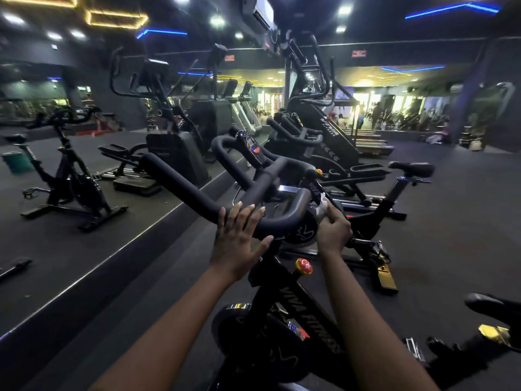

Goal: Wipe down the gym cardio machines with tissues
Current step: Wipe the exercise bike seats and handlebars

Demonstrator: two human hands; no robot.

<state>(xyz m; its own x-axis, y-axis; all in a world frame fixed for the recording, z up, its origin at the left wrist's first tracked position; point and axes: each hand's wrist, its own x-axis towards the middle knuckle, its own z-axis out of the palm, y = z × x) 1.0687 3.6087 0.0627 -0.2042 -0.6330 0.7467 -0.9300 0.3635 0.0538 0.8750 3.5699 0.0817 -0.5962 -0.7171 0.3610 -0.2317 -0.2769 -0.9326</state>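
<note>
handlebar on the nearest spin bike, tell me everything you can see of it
The handlebar is matte black and looks foam-padded. It is a multi-grip tube with a long horn reaching up-left and curved loops in the middle, where a small colourful console seems mounted. It sits atop the stem of the nearest spin bike. The left hand rests its fingers over the near bend, and the right hand pinches a white tissue at its right end.

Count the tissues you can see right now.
1: a white tissue, bunched in the right hand at the right end of the handlebar. Others may be hidden behind the hand.
</note>
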